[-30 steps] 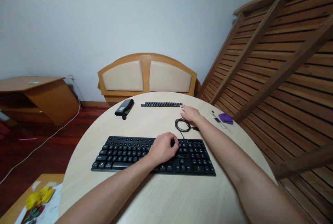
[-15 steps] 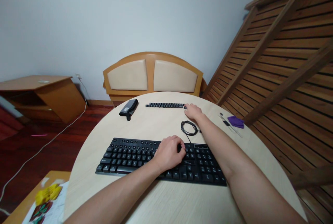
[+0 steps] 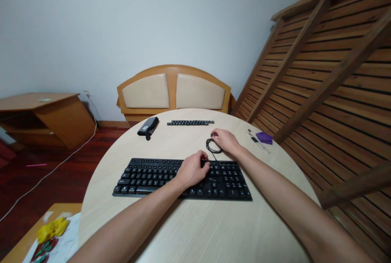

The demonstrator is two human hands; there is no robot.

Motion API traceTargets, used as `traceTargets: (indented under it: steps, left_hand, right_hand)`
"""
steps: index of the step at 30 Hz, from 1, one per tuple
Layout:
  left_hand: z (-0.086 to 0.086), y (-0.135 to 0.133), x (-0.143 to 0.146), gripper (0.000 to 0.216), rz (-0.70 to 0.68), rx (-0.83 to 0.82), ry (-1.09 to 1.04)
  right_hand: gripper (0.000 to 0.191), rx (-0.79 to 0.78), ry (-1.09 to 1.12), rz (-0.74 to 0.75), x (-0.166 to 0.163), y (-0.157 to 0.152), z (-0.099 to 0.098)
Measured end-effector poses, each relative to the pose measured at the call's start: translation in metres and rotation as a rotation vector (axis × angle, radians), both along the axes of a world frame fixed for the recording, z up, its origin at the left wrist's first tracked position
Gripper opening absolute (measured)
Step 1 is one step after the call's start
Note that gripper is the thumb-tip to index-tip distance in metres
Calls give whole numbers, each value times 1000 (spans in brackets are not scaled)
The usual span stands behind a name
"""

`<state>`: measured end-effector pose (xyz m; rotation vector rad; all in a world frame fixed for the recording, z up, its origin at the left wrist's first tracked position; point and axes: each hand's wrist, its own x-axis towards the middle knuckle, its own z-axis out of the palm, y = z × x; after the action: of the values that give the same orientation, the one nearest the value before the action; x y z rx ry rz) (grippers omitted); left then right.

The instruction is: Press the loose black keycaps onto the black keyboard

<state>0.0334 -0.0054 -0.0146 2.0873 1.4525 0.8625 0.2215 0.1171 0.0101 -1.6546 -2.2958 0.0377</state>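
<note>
Round, pale wood-grain counter before a plain blue-grey wall; slatted wooden panels lean at 3 o'clock. I see a black full-size computer keyboard lying flat across the counter's middle, long side toward me. My left hand rests knuckles-up on the keys right of the keyboard's centre, fingers curled loosely together and pressing down on the keys, gripping nothing. My right hand lies at 1 o'clock from the keyboard, just beyond its far edge, palm down over a coiled black cable; its fingers are bent and close together, their tips touching the counter at the coil, and I cannot tell whether they pinch anything. A straight row of loose black keycaps lies at 12 o'clock, well apart from both hands. A dark grey folded pouch sits at 11 o'clock near the far rim. A small purple cloth and thin metal tools lie at 2 o'clock. A tan padded wooden headboard stands behind the counter.
</note>
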Motion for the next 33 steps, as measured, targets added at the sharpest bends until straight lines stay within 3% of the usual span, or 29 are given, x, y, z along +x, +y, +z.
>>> traceTargets:
  steps: [6, 13, 18, 33]
  left_hand:
    - [-9, 4, -2, 39, -6, -9, -173]
    - [-8, 6, -2, 33, -36, 14, -275]
    - [-9, 9, -4, 16, -22, 35, -258]
    - [3, 7, -7, 26, -66, 16, -128]
  right_hand:
    - [20, 40, 326, 226, -3, -52, -2]
    - [21, -39, 479, 357, -2, -92, -11]
    - [21, -64, 540, 407, -3, -95, -16]
    - [11, -234, 652, 430, -1, -81, -27]
